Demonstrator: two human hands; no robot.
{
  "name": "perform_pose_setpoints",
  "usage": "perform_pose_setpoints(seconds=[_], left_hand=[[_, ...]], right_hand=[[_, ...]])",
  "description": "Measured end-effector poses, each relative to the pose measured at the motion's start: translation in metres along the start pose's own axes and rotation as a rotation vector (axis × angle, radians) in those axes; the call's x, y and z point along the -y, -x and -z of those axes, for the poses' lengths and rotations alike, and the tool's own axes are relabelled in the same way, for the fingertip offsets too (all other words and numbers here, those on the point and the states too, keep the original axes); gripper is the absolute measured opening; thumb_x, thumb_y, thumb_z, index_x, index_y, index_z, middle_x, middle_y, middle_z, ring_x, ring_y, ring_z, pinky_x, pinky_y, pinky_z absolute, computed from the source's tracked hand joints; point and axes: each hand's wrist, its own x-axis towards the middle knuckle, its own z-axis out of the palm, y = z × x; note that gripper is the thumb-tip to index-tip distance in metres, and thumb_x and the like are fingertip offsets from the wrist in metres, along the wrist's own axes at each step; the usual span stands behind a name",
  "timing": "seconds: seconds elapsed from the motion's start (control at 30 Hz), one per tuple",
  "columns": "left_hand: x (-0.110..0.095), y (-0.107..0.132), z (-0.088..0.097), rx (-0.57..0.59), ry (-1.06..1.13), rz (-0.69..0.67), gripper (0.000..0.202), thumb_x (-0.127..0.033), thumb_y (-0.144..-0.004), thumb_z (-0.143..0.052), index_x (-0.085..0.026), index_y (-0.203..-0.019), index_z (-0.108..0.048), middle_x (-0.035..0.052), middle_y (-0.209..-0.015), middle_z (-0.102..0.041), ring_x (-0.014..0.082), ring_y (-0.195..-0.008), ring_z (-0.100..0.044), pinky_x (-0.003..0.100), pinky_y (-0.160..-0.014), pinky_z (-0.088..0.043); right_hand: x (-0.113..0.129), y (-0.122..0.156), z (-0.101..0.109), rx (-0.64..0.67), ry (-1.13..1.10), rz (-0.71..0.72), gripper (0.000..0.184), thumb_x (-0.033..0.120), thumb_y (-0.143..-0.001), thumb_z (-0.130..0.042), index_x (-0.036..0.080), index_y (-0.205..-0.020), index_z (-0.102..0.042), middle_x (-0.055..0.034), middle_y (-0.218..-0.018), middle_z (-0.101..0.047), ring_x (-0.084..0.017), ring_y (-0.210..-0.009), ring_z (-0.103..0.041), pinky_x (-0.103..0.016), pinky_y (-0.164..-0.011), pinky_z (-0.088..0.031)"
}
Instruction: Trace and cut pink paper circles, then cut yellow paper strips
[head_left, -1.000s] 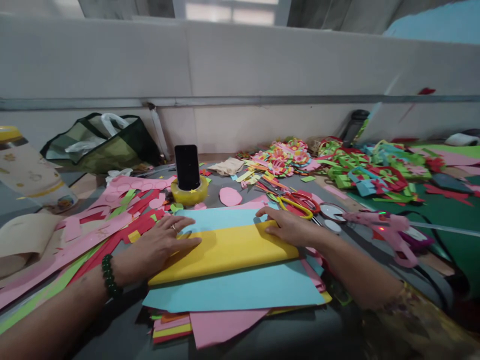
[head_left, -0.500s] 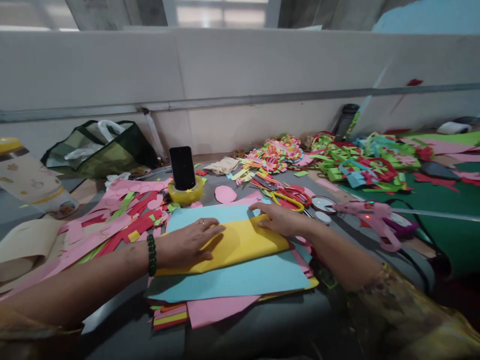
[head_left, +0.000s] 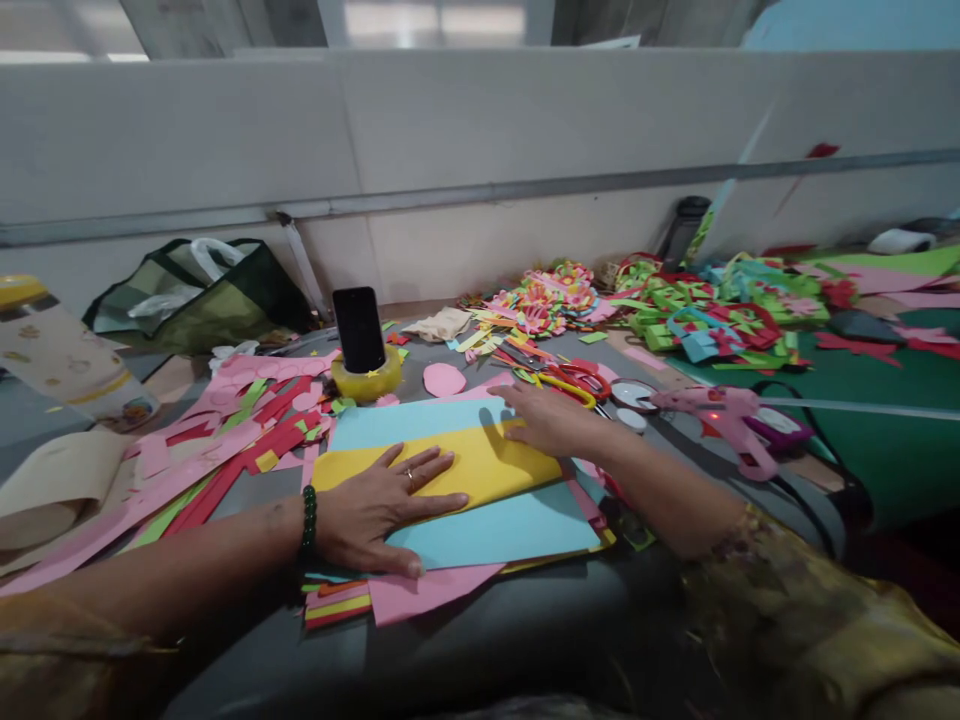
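A folded yellow sheet (head_left: 480, 465) lies across a light blue sheet (head_left: 502, 528), on top of a stack of coloured paper. My left hand (head_left: 390, 505) rests flat with spread fingers over the yellow sheet's near edge and the blue one below. It wears a ring and a green bead bracelet (head_left: 309, 518). At the far right of the yellow sheet lies my right hand (head_left: 551, 418), its fingers stretched out along the top edge. Pink paper (head_left: 431, 592) and several coloured strips (head_left: 339, 603) stick out beneath the stack.
Yellow-handled scissors (head_left: 566, 390) and a pink glue gun (head_left: 724, 410) lie to the right. A phone (head_left: 358, 330) leans in a tape roll (head_left: 367, 380) behind the stack. Paper scraps (head_left: 255, 440) cover the left; paper flowers (head_left: 544, 298) are heaped at the back.
My left hand has moved toward me and spread flat over the yellow and blue sheets. My right hand stays near the yellow sheet's far right edge. The view has shifted slightly.
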Motion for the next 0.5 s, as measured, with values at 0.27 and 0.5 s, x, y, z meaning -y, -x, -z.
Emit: perform_pose_setpoints(seconds=[0.27,0.5], left_hand=[[0.003,0.0,-0.003,-0.004,-0.003,-0.011,0.087,-0.069,-0.074,-0.051,-0.035,-0.145,-0.014,0.0135,-0.154,-0.003,0.0379,-0.14,-0.004,0.066,-0.104,-0.003],[0.005,0.003,-0.004,-0.039,0.011,-0.049,0.088,-0.069,-0.071,-0.056,-0.037,-0.144,-0.019,0.0126,-0.154,0.006,0.0433,-0.138,-0.002,0.069,-0.101,-0.003]], right_hand=[[0.068,0.04,-0.003,0.2,0.128,0.486,0.026,0.004,-0.08,-0.05,0.016,-0.094,-0.068,-0.007,-0.088,-0.068,-0.019,-0.086,-0.058,-0.027,-0.069,-0.042],[0.066,0.054,-0.017,0.148,0.372,0.56,0.011,0.01,-0.082,-0.054,0.01,-0.087,-0.064,-0.0099,-0.085,-0.063,-0.022,-0.079,-0.052,-0.032,-0.063,-0.039]])
